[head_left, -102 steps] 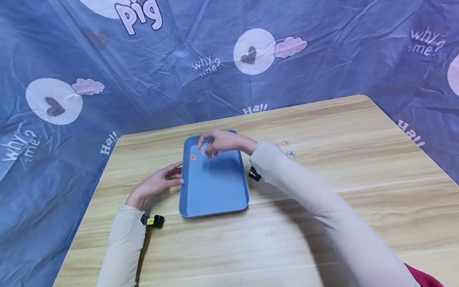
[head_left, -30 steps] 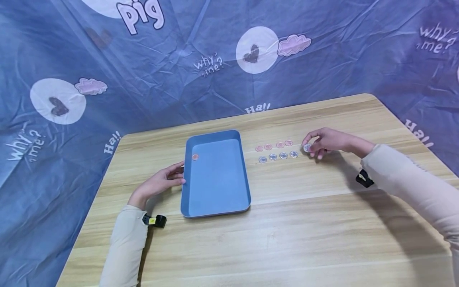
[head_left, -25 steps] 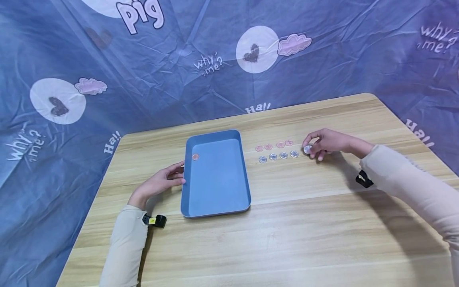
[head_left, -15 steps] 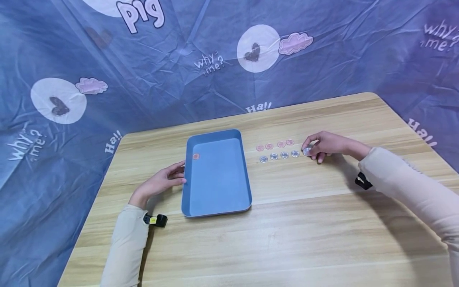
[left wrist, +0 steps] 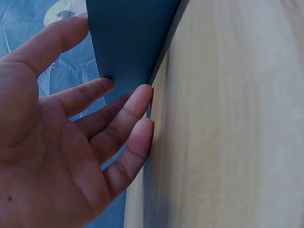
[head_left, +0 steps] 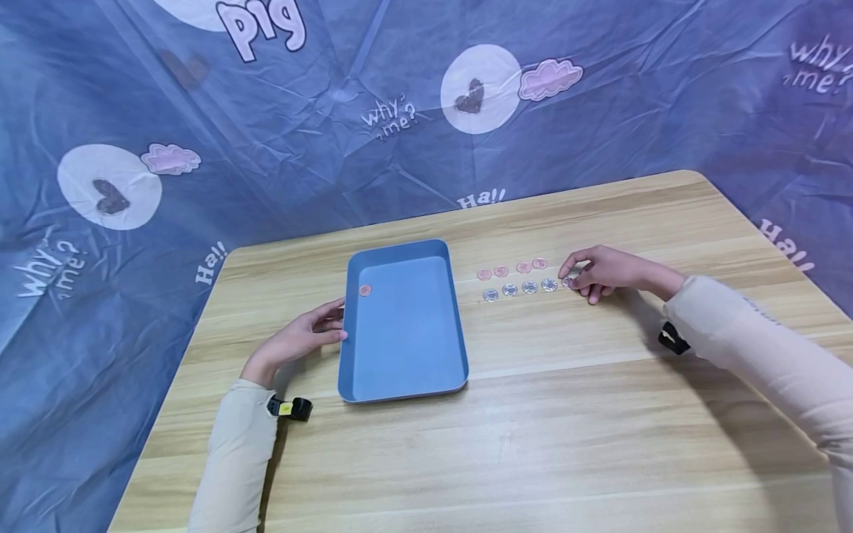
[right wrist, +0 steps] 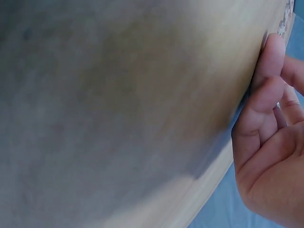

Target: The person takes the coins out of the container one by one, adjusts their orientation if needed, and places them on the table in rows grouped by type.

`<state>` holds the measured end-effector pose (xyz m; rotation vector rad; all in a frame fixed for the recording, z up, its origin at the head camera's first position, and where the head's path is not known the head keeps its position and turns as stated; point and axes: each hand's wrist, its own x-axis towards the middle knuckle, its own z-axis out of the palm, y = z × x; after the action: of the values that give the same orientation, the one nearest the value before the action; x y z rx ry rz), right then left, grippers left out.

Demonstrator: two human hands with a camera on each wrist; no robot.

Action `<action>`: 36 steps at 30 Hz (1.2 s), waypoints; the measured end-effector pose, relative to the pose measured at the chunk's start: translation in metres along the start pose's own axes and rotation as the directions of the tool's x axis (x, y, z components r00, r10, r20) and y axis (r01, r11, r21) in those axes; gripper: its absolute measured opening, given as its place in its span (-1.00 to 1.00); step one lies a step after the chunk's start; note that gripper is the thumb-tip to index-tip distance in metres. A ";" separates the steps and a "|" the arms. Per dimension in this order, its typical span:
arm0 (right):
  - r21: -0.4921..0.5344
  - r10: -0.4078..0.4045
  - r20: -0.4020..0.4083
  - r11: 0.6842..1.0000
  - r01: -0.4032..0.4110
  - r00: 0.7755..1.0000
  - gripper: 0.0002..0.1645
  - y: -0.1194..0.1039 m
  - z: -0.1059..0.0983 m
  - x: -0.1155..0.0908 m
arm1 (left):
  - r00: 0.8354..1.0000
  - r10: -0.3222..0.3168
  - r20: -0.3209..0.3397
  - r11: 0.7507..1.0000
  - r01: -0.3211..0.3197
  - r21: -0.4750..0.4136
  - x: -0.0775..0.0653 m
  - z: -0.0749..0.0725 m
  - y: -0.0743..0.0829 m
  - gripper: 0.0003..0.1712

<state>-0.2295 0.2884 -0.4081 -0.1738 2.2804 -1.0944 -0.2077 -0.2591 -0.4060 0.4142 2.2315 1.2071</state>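
Observation:
My right hand [head_left: 603, 272] is low over the table at the right end of a row of silver coins [head_left: 529, 287]. Its thumb and index finger are on the edge of a silver coin [head_left: 568, 282], which they partly cover. Behind that row runs another of copper-coloured coins [head_left: 501, 272]. My left hand [head_left: 300, 342] rests against the left wall of a blue tray [head_left: 403, 394], its fingers loosely extended; in the left wrist view the fingertips [left wrist: 107, 84] touch the tray's outer side. One copper-coloured coin [head_left: 364, 290] lies inside the tray, near its left wall.
The wooden table [head_left: 533, 444] carries the tray and coins. A blue printed cloth [head_left: 320, 133] hangs behind the table and along its sides. Black straps [head_left: 291, 409] with small devices sit on the wrists.
My right hand has moved from above the tray to the coin rows at right, bringing a silver coin. It has lowered that coin into the row's end. The left hand stays at the tray.

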 end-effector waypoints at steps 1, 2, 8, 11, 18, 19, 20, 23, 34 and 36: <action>0.001 0.000 0.000 1.000 0.000 1.000 -0.57 0.000 0.000 0.000 | 1.000 -0.001 0.000 1.000 0.001 -0.003 0.000 0.000 0.000 -0.08; 0.002 -0.002 0.000 1.000 0.002 1.000 -0.56 0.001 0.000 0.000 | 1.000 0.002 0.002 1.000 -0.002 -0.004 0.000 0.000 0.000 -0.08; 0.000 -0.017 -0.026 1.000 0.017 1.000 -0.52 -0.005 -0.006 -0.008 | 1.000 -0.002 -0.003 1.000 0.002 0.011 0.001 0.000 0.000 -0.09; 0.006 -0.026 -0.052 1.000 0.027 0.998 -0.50 -0.011 -0.010 -0.013 | 1.000 -0.006 -0.007 1.000 0.006 0.020 0.000 0.000 0.000 -0.09; 0.019 -0.058 -0.114 0.998 0.060 0.992 -0.48 -0.030 -0.021 -0.023 | 1.000 -0.019 -0.011 1.000 0.019 0.010 0.000 0.000 0.000 -0.09; 0.022 -0.062 -0.119 0.998 0.065 0.991 -0.48 -0.033 -0.022 -0.024 | 1.000 -0.021 -0.010 1.000 0.021 0.006 0.000 0.000 0.001 -0.09; 0.024 -0.067 -0.123 0.997 0.070 0.990 -0.48 -0.037 -0.023 -0.026 | 1.000 -0.022 -0.010 1.000 0.022 0.005 0.000 0.001 0.001 -0.09; 0.028 -0.085 -0.132 0.996 0.090 0.987 -0.49 -0.050 -0.025 -0.029 | 1.000 -0.022 -0.009 1.000 0.022 -0.003 0.000 0.000 0.001 -0.08; 0.057 -0.141 -0.136 0.987 0.149 0.981 -0.51 -0.092 -0.015 -0.025 | 1.000 -0.029 -0.006 1.000 0.029 -0.009 0.000 0.000 0.001 -0.08; 0.073 -0.139 -0.129 0.986 0.149 0.982 -0.49 -0.099 -0.011 -0.023 | 1.000 -0.029 -0.007 1.000 0.029 -0.009 0.000 0.000 0.001 -0.09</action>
<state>-0.2309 0.2393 -0.3181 -0.2482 2.3568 -1.3040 -0.2078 -0.2586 -0.4046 0.3737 2.2298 1.2050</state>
